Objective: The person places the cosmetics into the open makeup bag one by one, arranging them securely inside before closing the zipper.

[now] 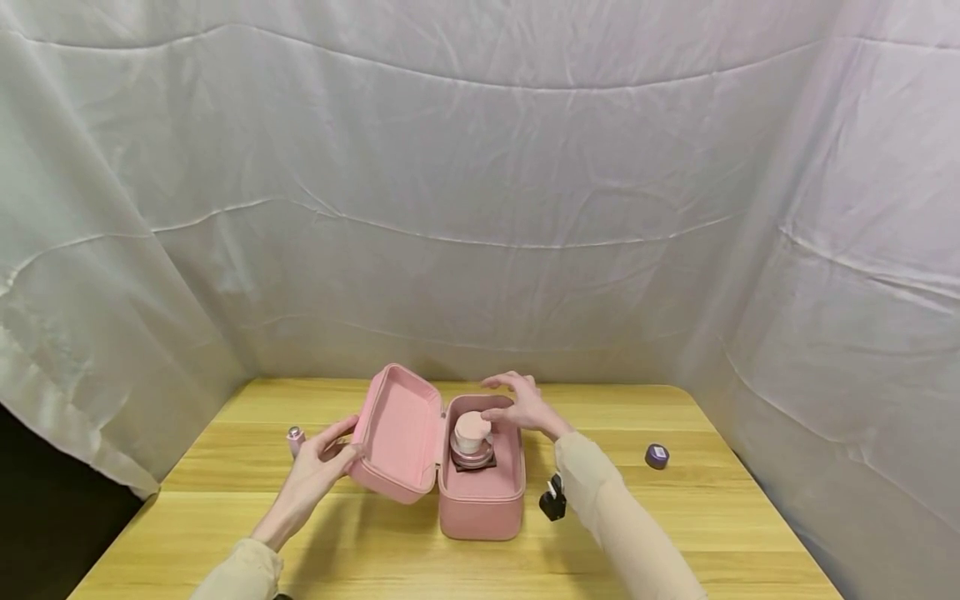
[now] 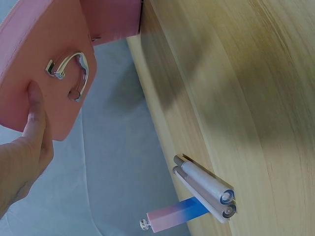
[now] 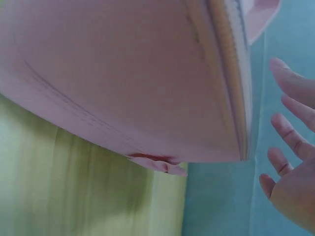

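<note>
A pink vanity case [image 1: 482,517] stands on the table with its lid [image 1: 405,425] swung out to the left. My left hand [image 1: 311,475] touches the outside of the lid; in the left wrist view a straight finger rests near the metal handle [image 2: 83,69]. Over the case's open body hovers my right hand [image 1: 525,407], fingers spread. Its thumb is close to a pale round jar [image 1: 472,427], and contact is unclear. That jar sits above a pinkish round container [image 1: 471,457], which rests on a dark flat item inside the case.
Left of my left hand lie two slim silvery tubes [image 2: 204,182] and a pink-and-blue tube [image 2: 172,216]. Beside my right forearm is a small black object [image 1: 552,502]. A purple round jar [image 1: 656,456] sits farther right. Grey cloth [image 1: 480,292] hangs behind the table.
</note>
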### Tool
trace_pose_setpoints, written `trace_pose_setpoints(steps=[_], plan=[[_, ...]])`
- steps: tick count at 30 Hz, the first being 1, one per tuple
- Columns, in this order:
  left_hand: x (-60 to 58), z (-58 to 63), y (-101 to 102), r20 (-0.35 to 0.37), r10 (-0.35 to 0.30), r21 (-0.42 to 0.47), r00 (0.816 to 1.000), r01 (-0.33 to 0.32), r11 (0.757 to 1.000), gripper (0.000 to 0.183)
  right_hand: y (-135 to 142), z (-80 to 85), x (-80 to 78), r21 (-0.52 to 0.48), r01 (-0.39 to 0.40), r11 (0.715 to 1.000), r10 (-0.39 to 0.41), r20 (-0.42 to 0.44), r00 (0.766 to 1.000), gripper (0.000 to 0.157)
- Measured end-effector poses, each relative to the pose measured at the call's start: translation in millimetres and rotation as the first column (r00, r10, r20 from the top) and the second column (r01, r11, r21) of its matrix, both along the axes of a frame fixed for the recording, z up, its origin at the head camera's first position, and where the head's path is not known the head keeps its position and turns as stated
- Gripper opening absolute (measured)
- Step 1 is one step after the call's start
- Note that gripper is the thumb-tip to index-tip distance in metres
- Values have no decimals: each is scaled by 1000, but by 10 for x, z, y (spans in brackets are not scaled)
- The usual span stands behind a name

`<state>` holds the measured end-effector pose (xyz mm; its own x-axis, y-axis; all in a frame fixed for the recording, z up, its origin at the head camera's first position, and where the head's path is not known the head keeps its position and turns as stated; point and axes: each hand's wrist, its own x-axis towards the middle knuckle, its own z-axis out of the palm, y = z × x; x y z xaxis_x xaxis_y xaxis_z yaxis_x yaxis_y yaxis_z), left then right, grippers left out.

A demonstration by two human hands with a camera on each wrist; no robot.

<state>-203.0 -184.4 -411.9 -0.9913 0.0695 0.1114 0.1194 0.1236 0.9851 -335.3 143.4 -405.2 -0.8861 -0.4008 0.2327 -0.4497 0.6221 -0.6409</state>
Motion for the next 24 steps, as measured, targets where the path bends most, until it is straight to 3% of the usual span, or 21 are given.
trace_pose_setpoints(steps=[6,15,20,24], plan=[[-6,3,3,0,6,-4,1000,-6,1000,59,125,-112,53,-139,39,990,-35,27,999,55],[11,-6,-5,-6,5,-13,1000,-5,1000,59,259,-333,103,-260,177,949,-184,-2,983,97],[13,-12,0,-9,3,-8,1000,-3,1000,59,406,-448,89,-342,276,898,-306,-37,951,98],[4,-14,6,-4,6,0,1000,-6,1000,58,576,-558,67,-383,383,841,-428,-38,903,97]])
